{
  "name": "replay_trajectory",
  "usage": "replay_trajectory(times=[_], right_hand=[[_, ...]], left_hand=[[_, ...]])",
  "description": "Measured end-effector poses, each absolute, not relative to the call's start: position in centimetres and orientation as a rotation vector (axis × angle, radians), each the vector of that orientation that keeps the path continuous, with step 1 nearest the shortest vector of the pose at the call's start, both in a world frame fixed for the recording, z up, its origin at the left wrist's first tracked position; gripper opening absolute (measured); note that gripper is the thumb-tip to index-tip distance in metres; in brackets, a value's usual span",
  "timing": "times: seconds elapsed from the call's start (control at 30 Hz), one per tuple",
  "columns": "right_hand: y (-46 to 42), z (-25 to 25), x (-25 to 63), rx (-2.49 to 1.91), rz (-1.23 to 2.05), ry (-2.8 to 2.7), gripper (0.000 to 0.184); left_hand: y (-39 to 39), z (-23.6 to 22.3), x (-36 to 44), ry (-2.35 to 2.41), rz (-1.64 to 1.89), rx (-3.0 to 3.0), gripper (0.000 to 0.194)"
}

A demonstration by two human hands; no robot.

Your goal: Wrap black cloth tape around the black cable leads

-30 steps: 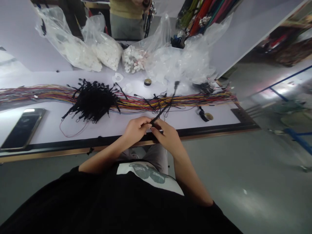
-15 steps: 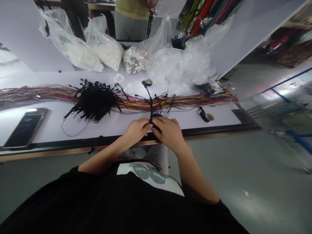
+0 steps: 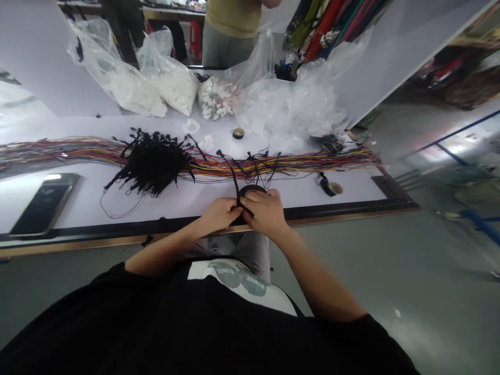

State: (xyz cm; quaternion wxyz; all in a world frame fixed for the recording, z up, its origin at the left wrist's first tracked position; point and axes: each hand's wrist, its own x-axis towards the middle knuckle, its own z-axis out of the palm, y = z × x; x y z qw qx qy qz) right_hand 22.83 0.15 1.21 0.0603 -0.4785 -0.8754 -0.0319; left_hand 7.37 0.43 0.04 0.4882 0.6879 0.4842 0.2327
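Observation:
At the table's front edge, my left hand (image 3: 219,214) is closed on the lower end of a short black cable (image 3: 236,179), whose connector end points away from me over the wires. My right hand (image 3: 265,211), close beside it, is closed round a roll of black tape (image 3: 253,188). The fingertips of both hands meet where the cable touches the roll, and they partly hide that spot. Behind the hands runs a long bundle of red, yellow and black wires (image 3: 219,167). A heap of black cables (image 3: 154,164) lies on the bundle to the left.
A phone (image 3: 45,203) lies at the left. Two more tape rolls, one behind (image 3: 238,133) and one at the right (image 3: 332,187), rest on the table. Plastic bags of white parts (image 3: 216,99) line the back. Beyond the opening stands another person (image 3: 232,31).
The cable has swung from leaning right to leaning slightly left. The tape roll, hidden at first, now shows under my right fingers. The person behind has shifted right.

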Motion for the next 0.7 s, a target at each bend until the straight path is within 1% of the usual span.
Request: replay_trajectory(times=[0.2,0.4,0.6,0.7], right_hand=[[1.2,0.5,22.4,-1.367,-0.177,-2.651,0.023],[3.1,0.5,21.4,-1.347,-0.141,-2.649,0.022],[4.8,0.4,20.1,-1.383,-0.035,-2.63,0.029],[6.1,0.3,20.6,-1.516,-0.005,-2.586,0.036]], left_hand=[[0.8,-0.1,7.4,1.237,0.545,1.483,0.019],[1.6,-0.2,6.8,1.327,0.625,1.299,0.026],[2.3,-0.4,6.3,1.336,0.705,1.207,0.027],[1.5,0.4,5.7,1.308,0.682,1.217,0.027]])
